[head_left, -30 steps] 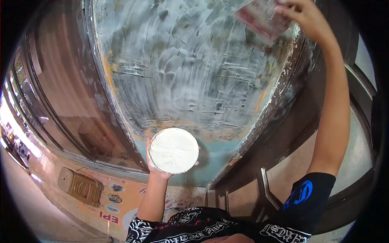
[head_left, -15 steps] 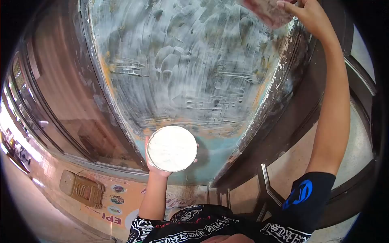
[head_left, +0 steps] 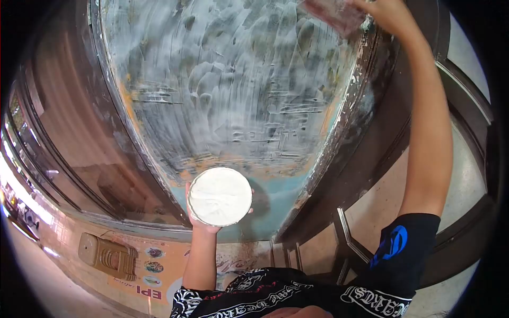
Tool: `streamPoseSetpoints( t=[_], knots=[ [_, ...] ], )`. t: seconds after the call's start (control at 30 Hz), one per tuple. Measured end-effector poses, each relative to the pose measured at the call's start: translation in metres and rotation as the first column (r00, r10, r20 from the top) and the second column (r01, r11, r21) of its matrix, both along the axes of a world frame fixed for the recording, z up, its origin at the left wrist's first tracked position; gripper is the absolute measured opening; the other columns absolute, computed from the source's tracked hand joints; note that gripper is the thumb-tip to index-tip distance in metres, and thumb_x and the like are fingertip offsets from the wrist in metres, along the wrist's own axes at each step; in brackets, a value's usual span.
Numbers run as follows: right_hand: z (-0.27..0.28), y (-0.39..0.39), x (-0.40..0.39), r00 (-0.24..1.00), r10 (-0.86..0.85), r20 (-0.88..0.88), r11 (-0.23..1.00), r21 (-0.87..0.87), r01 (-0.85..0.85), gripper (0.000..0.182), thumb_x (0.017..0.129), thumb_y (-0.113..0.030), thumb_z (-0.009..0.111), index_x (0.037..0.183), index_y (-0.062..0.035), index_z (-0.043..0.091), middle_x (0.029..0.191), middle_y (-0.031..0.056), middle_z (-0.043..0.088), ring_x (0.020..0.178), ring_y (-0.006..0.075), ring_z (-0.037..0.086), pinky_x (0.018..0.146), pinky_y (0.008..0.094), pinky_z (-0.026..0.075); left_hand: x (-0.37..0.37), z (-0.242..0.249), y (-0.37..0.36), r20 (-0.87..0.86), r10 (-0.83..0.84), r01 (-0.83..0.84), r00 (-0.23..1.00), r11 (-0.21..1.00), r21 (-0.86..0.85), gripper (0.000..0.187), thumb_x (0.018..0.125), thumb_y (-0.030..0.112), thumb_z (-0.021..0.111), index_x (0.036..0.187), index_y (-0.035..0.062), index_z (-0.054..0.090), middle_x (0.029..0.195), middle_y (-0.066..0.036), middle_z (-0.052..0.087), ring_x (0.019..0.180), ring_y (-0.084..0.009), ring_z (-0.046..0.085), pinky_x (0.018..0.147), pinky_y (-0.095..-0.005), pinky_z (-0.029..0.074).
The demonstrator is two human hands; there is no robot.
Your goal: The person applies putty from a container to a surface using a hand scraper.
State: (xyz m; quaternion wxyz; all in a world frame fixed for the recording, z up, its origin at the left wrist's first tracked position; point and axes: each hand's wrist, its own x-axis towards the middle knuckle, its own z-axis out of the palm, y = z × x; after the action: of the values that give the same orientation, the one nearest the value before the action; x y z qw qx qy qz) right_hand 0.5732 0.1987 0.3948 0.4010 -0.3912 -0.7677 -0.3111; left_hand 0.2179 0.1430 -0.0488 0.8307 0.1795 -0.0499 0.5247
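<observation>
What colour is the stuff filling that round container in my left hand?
The filling is white, best seen in the head view.

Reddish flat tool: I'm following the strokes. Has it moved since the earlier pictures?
Yes, the tool has moved up, away from the panel's lower orange band.

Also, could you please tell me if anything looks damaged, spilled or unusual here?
The edging on the picture's right looks worn, with pale, chipped-looking flecks. The panel is unevenly streaked with white and has orange patches near its borders. No spill shows around the round container.
</observation>
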Motion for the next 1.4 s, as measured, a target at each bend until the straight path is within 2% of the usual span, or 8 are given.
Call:
streamPoseSetpoints(
  t=[0.07, 0.2, 0.37, 0.73, 0.9, 1.07, 1.3, 1.4],
  knots=[
    [0.007, -0.028, -0.013, 0.974, -0.132, -0.186, 0.981, -0.167, 0.101, 0.015, 0.082, -0.014, 0.081, 0.084, 0.0001, 0.075, 0.064, 0.0077, 0.068, 0.056, 0.011, 0.057, 0.054, 0.0321, 0.045, -0.002, -0.003, -0.001, 0.053, 0.026, -0.025, 0.998, 1.0, -0.013, 0.094, 0.089, 0.076, 0.047, 0.156, 0.0112, 0.034, 0.157, -0.032, 0.029, 0.137, -0.0666, 0.026, 0.096, -0.0864, 0.031],
    [-0.074, -0.008, -0.033, 0.988, 0.119, 0.102, 0.882, -0.468, -0.057, 0.025, 0.08, -0.022, 0.082, 0.089, -0.0001, 0.073, 0.078, 0.0051, 0.069, 0.075, 0.0153, 0.062, 0.071, 0.0305, 0.049, 0.0, 0.004, -0.003, 0.107, -0.05, 0.049, 0.993, 0.999, 0.017, 0.094, 0.089, 0.075, 0.048, 0.156, 0.0116, 0.033, 0.158, -0.032, 0.027, 0.138, -0.0664, 0.024, 0.097, -0.0868, 0.03],
    [-0.193, 0.011, -0.071, 0.849, -0.008, 0.528, 0.753, -0.555, 0.353, 0.02, 0.079, -0.022, 0.08, 0.09, -0.0058, 0.075, 0.089, 0.0143, 0.072, 0.09, 0.0359, 0.068, 0.08, 0.0466, 0.053, 0.001, -0.005, -0.001, 0.044, 0.005, -0.004, 0.999, 1.0, -0.013, 0.092, 0.089, 0.074, 0.048, 0.155, 0.0112, 0.035, 0.155, -0.032, 0.031, 0.138, -0.066, 0.025, 0.098, -0.0862, 0.03],
    [-0.023, -0.022, -0.009, 0.985, -0.149, 0.082, 0.96, -0.225, 0.164, 0.021, 0.08, -0.019, 0.081, 0.088, -0.0017, 0.073, 0.078, 0.0126, 0.07, 0.069, 0.0192, 0.063, 0.066, 0.0352, 0.049, -0.004, 0.008, -0.006, 0.097, -0.028, 0.028, 0.995, 1.0, -0.002, 0.095, 0.089, 0.075, 0.049, 0.156, 0.0105, 0.032, 0.156, -0.033, 0.029, 0.137, -0.0663, 0.027, 0.096, -0.0858, 0.033],
    [-0.158, -0.004, -0.061, 0.889, 0.018, 0.458, 0.718, -0.624, 0.307, 0.015, 0.074, -0.018, 0.08, 0.082, -0.0076, 0.073, 0.085, 0.0147, 0.071, 0.079, 0.0315, 0.068, 0.074, 0.044, 0.054, -0.007, 0.008, -0.004, 0.108, -0.041, 0.037, 0.993, 0.999, 0.039, 0.093, 0.089, 0.074, 0.049, 0.156, 0.0123, 0.033, 0.158, -0.031, 0.027, 0.138, -0.0658, 0.025, 0.096, -0.0867, 0.032],
    [-0.257, 0.023, -0.069, 0.75, -0.017, 0.661, 0.722, -0.51, 0.466, 0.014, 0.073, -0.017, 0.075, 0.083, -0.0069, 0.075, 0.09, 0.0167, 0.072, 0.089, 0.0355, 0.072, 0.073, 0.0465, 0.057, -0.007, 0.006, -0.006, 0.065, -0.045, 0.042, 0.997, 0.998, 0.043, 0.094, 0.088, 0.076, 0.05, 0.155, 0.0126, 0.035, 0.158, -0.031, 0.029, 0.139, -0.066, 0.024, 0.096, -0.0866, 0.032],
    [-0.104, 0.018, -0.035, 0.866, -0.288, 0.408, 0.903, -0.186, 0.388, 0.024, 0.076, -0.021, 0.078, 0.093, -0.0044, 0.073, 0.09, 0.0148, 0.072, 0.088, 0.0355, 0.068, 0.078, 0.0456, 0.054, -0.014, 0.003, -0.011, 0.061, -0.047, 0.048, 0.997, 0.999, -0.017, 0.097, 0.086, 0.08, 0.045, 0.155, 0.0132, 0.036, 0.157, -0.027, 0.034, 0.137, -0.0631, 0.031, 0.1, -0.0845, 0.03],
    [-0.018, -0.028, -0.039, 0.893, -0.377, 0.247, 0.896, -0.146, 0.419, 0.018, 0.08, -0.016, 0.081, 0.086, -0.0002, 0.075, 0.072, 0.016, 0.07, 0.059, 0.0176, 0.061, 0.058, 0.0359, 0.048, -0.016, 0.007, -0.013, 0.094, -0.004, 0.006, 0.996, 1.0, -0.028, 0.094, 0.088, 0.076, 0.051, 0.155, 0.0108, 0.036, 0.155, -0.034, 0.03, 0.137, -0.0665, 0.027, 0.094, -0.0861, 0.034]
  ],
)
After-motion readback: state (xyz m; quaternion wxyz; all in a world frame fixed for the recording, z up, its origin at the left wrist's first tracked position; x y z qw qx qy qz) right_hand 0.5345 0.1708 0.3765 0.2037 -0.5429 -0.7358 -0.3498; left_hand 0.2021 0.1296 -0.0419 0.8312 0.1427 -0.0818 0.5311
